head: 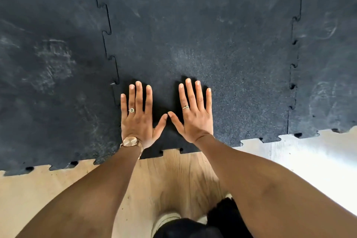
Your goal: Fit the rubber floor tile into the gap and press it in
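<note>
A black speckled rubber floor tile (pixel 202 35) lies flat in the gap between two scuffed black tiles, its puzzle-tooth edges meshed with them on the left and right. My left hand (pixel 138 116) rests palm down with fingers spread on the tile's near left part, close to the left seam (pixel 114 67). My right hand (pixel 195 114) lies flat beside it, fingers spread, thumb tips almost touching. Neither hand holds anything. A watch sits on my left wrist and each hand wears a ring.
The left neighbouring tile (pixel 48 83) and the right neighbouring tile (pixel 326 63) flank the middle one. Small holes show along the right seam (pixel 292 75). Bare wooden floor (pixel 173 176) runs along the tiles' toothed near edge. My knees and dark clothing sit at the bottom.
</note>
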`<action>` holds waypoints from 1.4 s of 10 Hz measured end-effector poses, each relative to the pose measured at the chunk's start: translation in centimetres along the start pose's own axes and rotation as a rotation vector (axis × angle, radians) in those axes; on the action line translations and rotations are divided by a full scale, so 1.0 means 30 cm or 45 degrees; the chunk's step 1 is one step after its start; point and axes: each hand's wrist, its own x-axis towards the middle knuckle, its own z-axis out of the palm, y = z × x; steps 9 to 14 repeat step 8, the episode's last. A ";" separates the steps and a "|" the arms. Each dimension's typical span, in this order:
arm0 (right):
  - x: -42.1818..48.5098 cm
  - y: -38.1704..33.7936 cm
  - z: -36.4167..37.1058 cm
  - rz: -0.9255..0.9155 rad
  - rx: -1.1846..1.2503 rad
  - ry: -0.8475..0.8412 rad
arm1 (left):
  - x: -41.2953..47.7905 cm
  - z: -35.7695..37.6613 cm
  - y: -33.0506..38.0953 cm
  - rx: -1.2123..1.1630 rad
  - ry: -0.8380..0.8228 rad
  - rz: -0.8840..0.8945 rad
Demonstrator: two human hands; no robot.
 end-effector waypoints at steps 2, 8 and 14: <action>-0.006 0.000 0.007 -0.010 -0.013 0.058 | 0.000 -0.006 0.006 0.005 0.005 -0.001; -0.001 0.076 -0.205 -0.097 -0.092 -0.343 | -0.002 -0.132 -0.017 -0.023 -0.221 0.069; -0.001 0.076 -0.205 -0.097 -0.092 -0.343 | -0.002 -0.132 -0.017 -0.023 -0.221 0.069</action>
